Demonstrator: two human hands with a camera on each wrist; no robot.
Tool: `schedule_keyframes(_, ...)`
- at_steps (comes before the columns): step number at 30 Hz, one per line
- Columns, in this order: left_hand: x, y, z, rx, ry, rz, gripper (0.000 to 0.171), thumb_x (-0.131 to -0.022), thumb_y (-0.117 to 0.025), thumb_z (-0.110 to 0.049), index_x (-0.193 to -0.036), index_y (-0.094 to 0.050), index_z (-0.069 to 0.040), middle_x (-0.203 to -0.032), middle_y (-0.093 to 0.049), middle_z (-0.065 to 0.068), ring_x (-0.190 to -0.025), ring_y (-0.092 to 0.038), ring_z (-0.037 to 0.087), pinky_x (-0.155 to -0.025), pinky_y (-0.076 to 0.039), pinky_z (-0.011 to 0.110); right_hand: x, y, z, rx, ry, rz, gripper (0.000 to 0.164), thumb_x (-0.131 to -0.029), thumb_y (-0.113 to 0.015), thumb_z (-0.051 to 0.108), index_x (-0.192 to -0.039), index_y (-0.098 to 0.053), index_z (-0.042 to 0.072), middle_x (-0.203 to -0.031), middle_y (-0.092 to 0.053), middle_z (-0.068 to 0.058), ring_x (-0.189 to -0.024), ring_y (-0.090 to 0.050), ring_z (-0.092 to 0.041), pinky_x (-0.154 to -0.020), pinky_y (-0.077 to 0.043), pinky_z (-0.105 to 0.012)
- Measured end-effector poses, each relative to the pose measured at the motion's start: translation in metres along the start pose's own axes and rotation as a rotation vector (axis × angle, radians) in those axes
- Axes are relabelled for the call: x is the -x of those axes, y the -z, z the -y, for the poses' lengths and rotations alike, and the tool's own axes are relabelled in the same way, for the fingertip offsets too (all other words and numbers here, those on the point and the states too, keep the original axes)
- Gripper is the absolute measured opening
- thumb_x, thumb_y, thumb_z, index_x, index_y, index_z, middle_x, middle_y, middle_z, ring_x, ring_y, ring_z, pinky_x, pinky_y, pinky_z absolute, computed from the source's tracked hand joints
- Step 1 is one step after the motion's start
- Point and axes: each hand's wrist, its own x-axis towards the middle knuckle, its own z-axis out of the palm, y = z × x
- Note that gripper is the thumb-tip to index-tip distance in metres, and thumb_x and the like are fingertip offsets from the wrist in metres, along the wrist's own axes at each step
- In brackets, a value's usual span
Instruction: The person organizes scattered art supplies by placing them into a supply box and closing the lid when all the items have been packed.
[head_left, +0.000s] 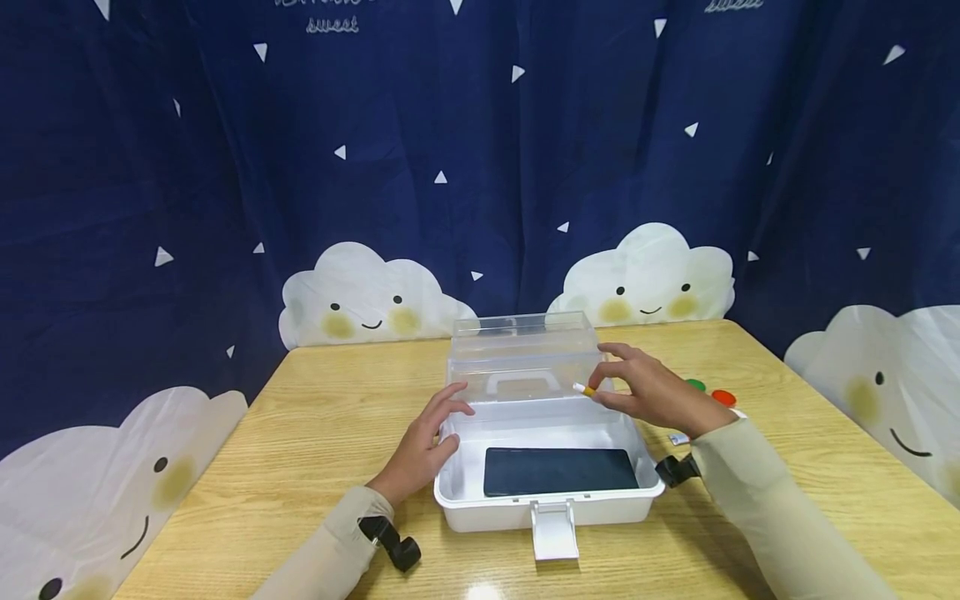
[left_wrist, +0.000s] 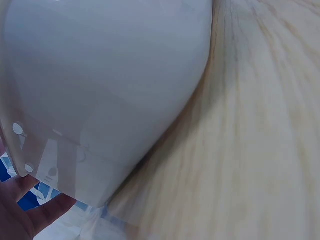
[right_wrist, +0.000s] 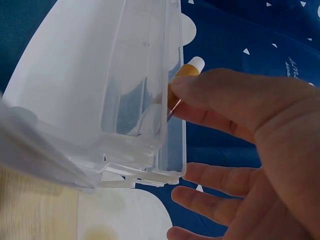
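Observation:
A white plastic storage box stands on the table, its transparent lid tilted back and its front latch hanging down. On the box's floor lies a flat dark rectangular panel. My right hand pinches a small orange tube with a white end between thumb and index finger, above the back right of the box near the lid. The other right fingers spread apart. At the box's left rim is my left hand, fingers loosely bent and holding nothing; its fingertips show by the box's corner.
Right of the box, partly behind my right wrist, are a green round piece, a red round piece and a small white-and-blue item. A dark blue curtain with clouds hangs behind the wooden table.

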Motion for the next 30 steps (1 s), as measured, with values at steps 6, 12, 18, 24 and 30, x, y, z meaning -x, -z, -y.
schedule_keyframes(6,-0.0002,0.0001,-0.0002,-0.001,0.010,0.003,0.041,-0.085,-0.051,0.003,-0.118,-0.057,-0.021,-0.154,-0.031,-0.003,-0.140,-0.032,0.020,-0.100,-0.038,0.056,-0.0004,-0.0004,0.0003,0.007,-0.003,-0.004,0.007,-0.085,-0.073,0.022,-0.091,-0.072,0.026,-0.144,-0.041,-0.025,-0.127,-0.040,-0.049,-0.093,-0.037,-0.068)
schedule_keyframes(12,-0.0002,0.0002,-0.0014,-0.009,0.008,0.007,0.041,-0.085,-0.051,0.003,-0.119,-0.056,-0.020,-0.155,-0.031,-0.002,-0.140,-0.032,0.022,-0.102,-0.037,0.056,-0.0011,0.0004,0.0000,0.030,-0.015,0.004,0.004,-0.083,-0.075,0.022,-0.082,-0.072,0.025,-0.145,-0.041,-0.024,-0.127,-0.040,-0.049,-0.094,-0.037,-0.067)
schedule_keyframes(18,0.0005,0.0006,-0.0028,-0.008,0.013,0.007,0.041,-0.085,-0.051,0.003,-0.119,-0.057,-0.020,-0.154,-0.031,-0.005,-0.140,-0.032,0.022,-0.103,-0.036,0.055,-0.0013,0.0009,0.0008,0.035,-0.026,0.010,0.007,-0.083,-0.075,0.021,-0.081,-0.072,0.026,-0.145,-0.041,-0.023,-0.127,-0.040,-0.048,-0.095,-0.037,-0.066)
schedule_keyframes(24,-0.0002,-0.0002,-0.0015,-0.016,-0.013,-0.007,0.041,-0.084,-0.052,0.006,-0.118,-0.057,-0.016,-0.153,-0.033,0.003,-0.138,-0.034,0.029,-0.099,-0.039,0.058,-0.0016,0.0009,0.0016,0.032,-0.031,0.009,0.006,-0.083,-0.075,0.021,-0.082,-0.071,0.026,-0.146,-0.040,-0.023,-0.128,-0.039,-0.049,-0.095,-0.037,-0.067)
schedule_keyframes(30,0.0001,-0.0004,-0.0008,0.008,0.012,-0.002,0.041,-0.085,-0.052,0.006,-0.118,-0.058,-0.016,-0.154,-0.032,0.001,-0.140,-0.032,0.024,-0.103,-0.035,0.056,-0.0007,0.0006,0.0020,0.032,-0.022,0.010,0.006,-0.083,-0.074,0.021,-0.082,-0.071,0.026,-0.146,-0.040,-0.023,-0.127,-0.040,-0.049,-0.094,-0.037,-0.066)
